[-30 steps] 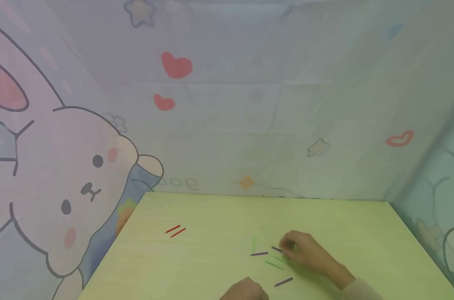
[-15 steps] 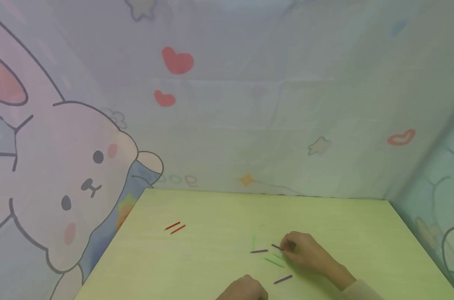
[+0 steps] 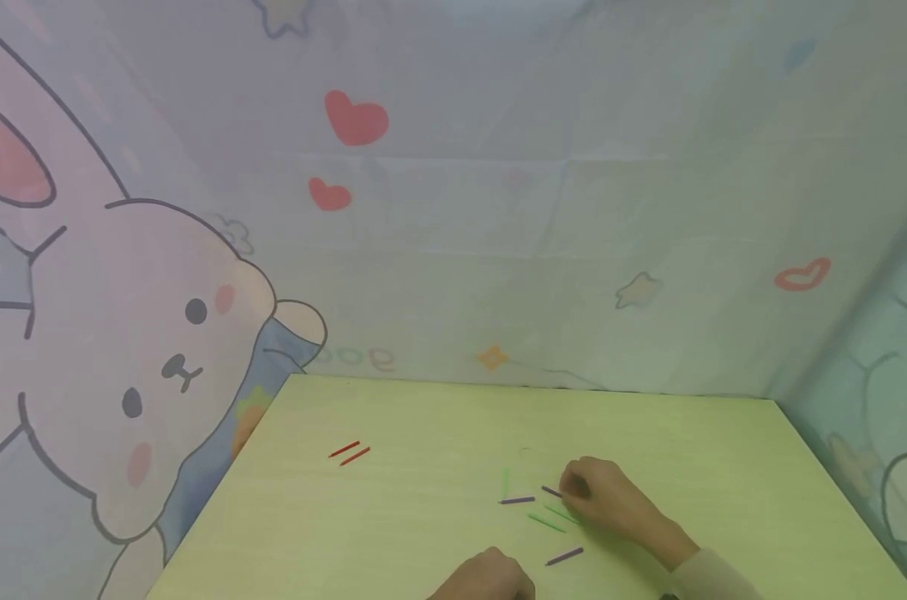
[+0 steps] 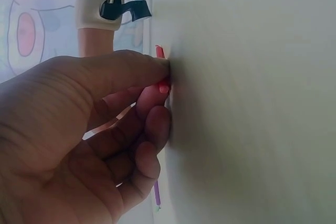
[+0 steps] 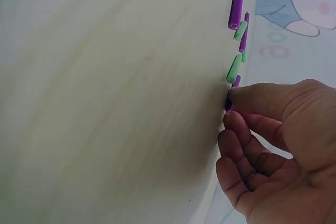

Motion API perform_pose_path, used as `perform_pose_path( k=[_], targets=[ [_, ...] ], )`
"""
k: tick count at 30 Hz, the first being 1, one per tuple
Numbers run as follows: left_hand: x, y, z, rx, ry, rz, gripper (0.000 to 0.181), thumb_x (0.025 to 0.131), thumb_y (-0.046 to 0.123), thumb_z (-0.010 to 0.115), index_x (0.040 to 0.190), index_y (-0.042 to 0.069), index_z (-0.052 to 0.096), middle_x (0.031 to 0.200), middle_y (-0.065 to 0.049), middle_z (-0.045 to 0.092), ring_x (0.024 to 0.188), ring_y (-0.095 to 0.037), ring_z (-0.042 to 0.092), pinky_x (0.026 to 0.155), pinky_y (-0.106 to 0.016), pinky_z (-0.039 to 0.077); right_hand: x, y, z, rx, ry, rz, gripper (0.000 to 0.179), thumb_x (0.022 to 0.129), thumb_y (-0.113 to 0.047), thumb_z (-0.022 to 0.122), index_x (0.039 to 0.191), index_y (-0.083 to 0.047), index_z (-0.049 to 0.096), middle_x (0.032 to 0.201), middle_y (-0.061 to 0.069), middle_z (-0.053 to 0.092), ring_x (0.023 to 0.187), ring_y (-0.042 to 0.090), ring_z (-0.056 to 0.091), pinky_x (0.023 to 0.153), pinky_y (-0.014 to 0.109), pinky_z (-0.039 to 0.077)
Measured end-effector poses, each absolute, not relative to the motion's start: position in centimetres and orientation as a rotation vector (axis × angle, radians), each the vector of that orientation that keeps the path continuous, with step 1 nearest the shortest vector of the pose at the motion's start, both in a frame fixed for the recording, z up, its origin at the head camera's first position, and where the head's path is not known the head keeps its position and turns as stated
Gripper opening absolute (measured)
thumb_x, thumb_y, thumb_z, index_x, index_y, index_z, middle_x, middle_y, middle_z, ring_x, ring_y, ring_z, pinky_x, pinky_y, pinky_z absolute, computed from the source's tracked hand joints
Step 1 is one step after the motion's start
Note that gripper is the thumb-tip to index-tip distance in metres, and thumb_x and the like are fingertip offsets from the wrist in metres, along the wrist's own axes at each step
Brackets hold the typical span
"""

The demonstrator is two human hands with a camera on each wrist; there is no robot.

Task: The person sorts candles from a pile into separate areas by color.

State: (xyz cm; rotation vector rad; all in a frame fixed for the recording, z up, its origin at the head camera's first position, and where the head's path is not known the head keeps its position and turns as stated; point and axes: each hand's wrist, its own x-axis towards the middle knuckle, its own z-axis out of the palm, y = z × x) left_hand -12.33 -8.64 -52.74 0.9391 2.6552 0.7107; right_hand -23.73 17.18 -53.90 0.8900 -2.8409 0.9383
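Observation:
My right hand pinches a thin purple crayon-like stick between thumb and index finger, low against the table; the right wrist view shows the stick's end beyond the thumb. Close by lie a second purple stick, a third purple stick and light green sticks. At the bottom edge of the head view, my left hand shows only its back. In the left wrist view its thumb and index finger pinch a short red stick at the table surface, the other fingers curled.
Two red sticks lie side by side at the left of the pale yellow-green table. A cartoon-printed cloth rises behind the table and on both sides.
The head view has tilted slightly, so the whole scene sits a little higher. Both hands stay almost in place, the right one still at the purple stick.

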Motion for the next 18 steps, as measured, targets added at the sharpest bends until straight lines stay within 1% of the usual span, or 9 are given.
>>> perform_pose_path(
  k=[6,10,13,18],
  targets=[
    [-12.46,-8.70,-52.65,0.935,2.637,0.707,0.015,0.085,0.014,0.083,0.071,0.017,0.080,0.055,0.021,0.057,0.048,0.014,0.039,0.053,-0.007,0.045,-24.07,17.09,-53.81,0.890,-2.902,0.952,0.017,0.093,-0.005,0.085,0.092,-0.019,0.075,0.094,-0.005,0.075,0.090,0.006,0.066,0.084,0.031,0.061],
    [-12.67,-8.73,-52.91,0.949,2.628,0.679,0.014,0.086,0.013,0.082,0.072,0.017,0.081,0.055,0.021,0.055,0.048,0.012,0.040,0.053,-0.008,0.046,-24.08,17.10,-53.59,0.895,-2.913,0.988,0.015,0.094,-0.005,0.083,0.092,-0.017,0.075,0.094,-0.006,0.075,0.089,0.006,0.065,0.083,0.029,0.060],
    [-12.68,-8.60,-52.89,0.949,2.622,0.657,0.015,0.087,0.013,0.082,0.072,0.017,0.081,0.054,0.021,0.052,0.047,0.010,0.038,0.051,-0.010,0.047,-24.01,17.19,-53.49,0.898,-2.925,1.012,0.012,0.096,-0.005,0.082,0.093,-0.015,0.075,0.095,-0.009,0.074,0.088,0.005,0.064,0.081,0.028,0.059],
    [-12.45,-8.34,-52.34,0.942,2.642,0.622,0.016,0.087,0.013,0.083,0.071,0.018,0.081,0.053,0.022,0.050,0.046,0.010,0.036,0.050,-0.009,0.044,-23.98,17.29,-53.45,0.918,-2.923,1.023,0.010,0.098,-0.005,0.081,0.094,-0.012,0.075,0.098,-0.009,0.075,0.090,0.009,0.067,0.082,0.029,0.061]
  ],
)
